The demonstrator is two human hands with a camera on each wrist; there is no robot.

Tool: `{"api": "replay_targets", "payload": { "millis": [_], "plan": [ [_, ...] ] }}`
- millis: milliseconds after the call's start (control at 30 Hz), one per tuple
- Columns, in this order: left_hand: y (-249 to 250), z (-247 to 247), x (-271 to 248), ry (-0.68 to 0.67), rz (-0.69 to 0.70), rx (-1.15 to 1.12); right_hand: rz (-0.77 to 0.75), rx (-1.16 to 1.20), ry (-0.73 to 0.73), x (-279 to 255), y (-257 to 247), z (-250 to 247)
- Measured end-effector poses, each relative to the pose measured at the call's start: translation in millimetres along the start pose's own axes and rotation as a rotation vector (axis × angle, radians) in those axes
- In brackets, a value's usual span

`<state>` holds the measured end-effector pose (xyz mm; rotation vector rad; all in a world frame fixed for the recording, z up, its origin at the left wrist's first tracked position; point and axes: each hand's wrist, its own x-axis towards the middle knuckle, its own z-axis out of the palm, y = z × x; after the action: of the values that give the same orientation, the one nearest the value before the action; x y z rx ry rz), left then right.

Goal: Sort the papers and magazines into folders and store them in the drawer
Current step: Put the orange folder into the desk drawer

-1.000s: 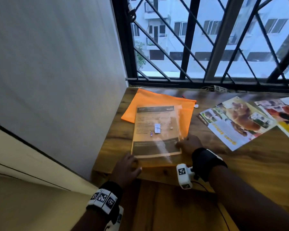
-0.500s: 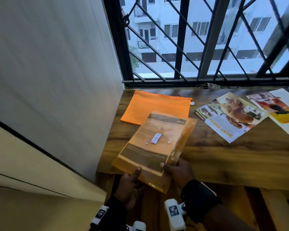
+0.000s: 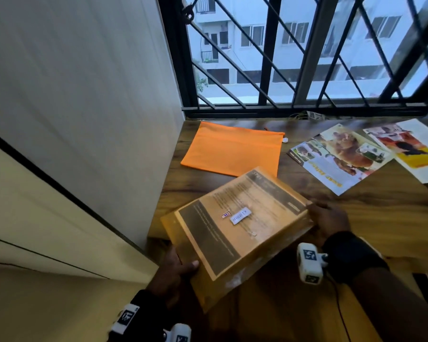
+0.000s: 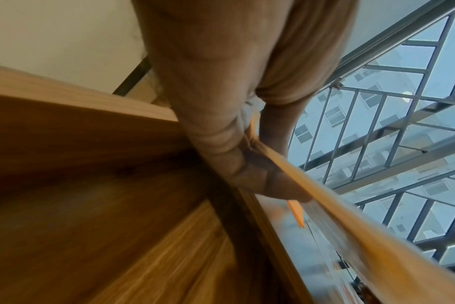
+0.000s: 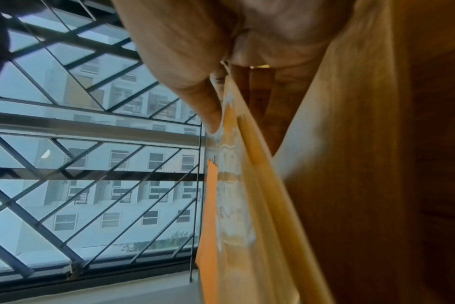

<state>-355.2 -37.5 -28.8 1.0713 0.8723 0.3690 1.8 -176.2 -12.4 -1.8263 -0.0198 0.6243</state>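
Note:
A translucent amber plastic folder (image 3: pixel 235 228) with printed papers inside hangs over the front edge of the wooden desk (image 3: pixel 386 213), turned at an angle. My left hand (image 3: pixel 176 270) grips its near left corner, thumb on top. My right hand (image 3: pixel 326 218) holds its right edge, thumb on top and fingers under. The left wrist view shows the folder's edge (image 4: pixel 351 218) pinched in the fingers; the right wrist view shows the folder's edge (image 5: pixel 237 185) under the thumb. An orange cloth folder (image 3: pixel 232 150) lies flat at the desk's back left. Two magazines (image 3: pixel 339 159) (image 3: pixel 410 149) lie at the right.
A white wall (image 3: pixel 84 95) borders the desk on the left. A barred window (image 3: pixel 307 53) runs along the back. Below the desk edge is more wood surface (image 3: pixel 282 304), its nature unclear.
The amber folder has been lifted off the orange folder and pulled toward me, turning clockwise, and now overhangs the desk's front edge. Both hands moved back with it.

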Motion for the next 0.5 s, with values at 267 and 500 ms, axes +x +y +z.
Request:
{"api": "replay_targets", "payload": {
  "millis": [267, 500],
  "plan": [
    [-11.2, -17.1, -40.9, -0.264, -0.185, 0.011, 0.073, -0.045, 0.010, -97.4, 40.0, -74.5],
    [-23.5, -18.9, -75.1, -0.329, -0.312, 0.139, 0.160, -0.092, 0.042, -206.4, 85.2, -129.9]
  ]
}}
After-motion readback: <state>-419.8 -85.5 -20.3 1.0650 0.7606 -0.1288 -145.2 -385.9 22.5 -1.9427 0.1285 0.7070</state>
